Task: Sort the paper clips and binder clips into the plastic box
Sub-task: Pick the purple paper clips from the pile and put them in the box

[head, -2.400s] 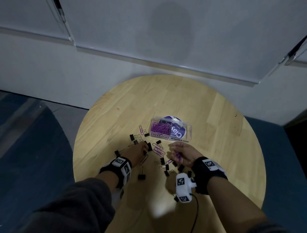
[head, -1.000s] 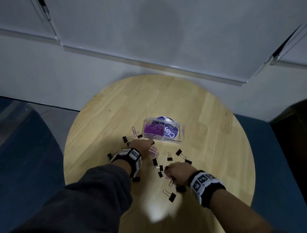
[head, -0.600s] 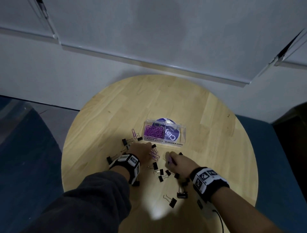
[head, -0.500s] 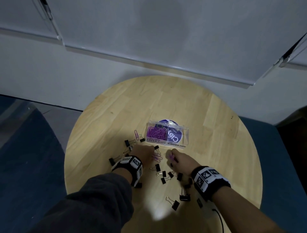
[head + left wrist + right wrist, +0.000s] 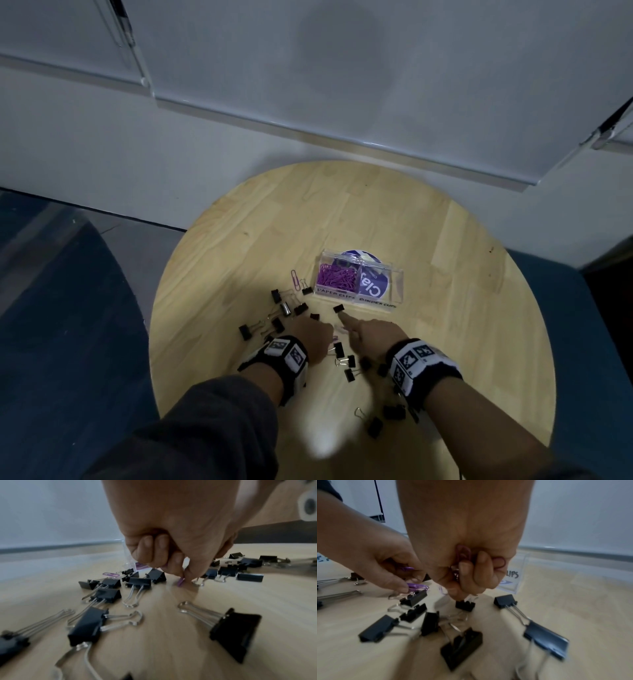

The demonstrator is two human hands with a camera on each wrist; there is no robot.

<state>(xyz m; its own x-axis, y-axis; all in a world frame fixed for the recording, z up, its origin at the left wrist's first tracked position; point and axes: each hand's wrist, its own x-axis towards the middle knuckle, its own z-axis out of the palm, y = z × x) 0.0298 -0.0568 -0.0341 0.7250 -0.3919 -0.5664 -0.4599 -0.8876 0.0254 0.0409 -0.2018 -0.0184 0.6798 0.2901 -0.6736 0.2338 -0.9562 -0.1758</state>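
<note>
Landmark: the clear plastic box [image 5: 359, 286] lies on the round wooden table [image 5: 239, 240], past both hands.
Loose binder clips, left: black binder clips [image 5: 279, 296] lie scattered on the table left of and nearer than the plastic box, beside the left wrist; the left wrist view shows them lying flat with silver handles out.
Single paper clip: one purple paper clip [image 5: 294, 277] lies flat just left of the plastic box.
Left hand: the left hand [image 5: 313, 337] is down at the table nearer than the plastic box, fingers curled, thumb and fingertip pinching purple paper clips [image 5: 417, 586] at the wood; its fingertips [image 5: 188, 574] touch the table.
Plastic box, left compartment: heaped with purple paper clips [image 5: 337, 277], labelled PAPER CLIPS.
Plastic box, right compartment: labelled BINDER CLIPS; what it holds cannot be told.
Right hand: the right hand [image 5: 371, 337] sits just right of the left hand, nearer than the plastic box, fist curled around a bundle of paper clips [image 5: 464, 553], forefinger reaching towards the table.
Loose binder clips, right: more black binder clips [image 5: 349, 366] lie between and under the wrists, well nearer than the plastic box.
</note>
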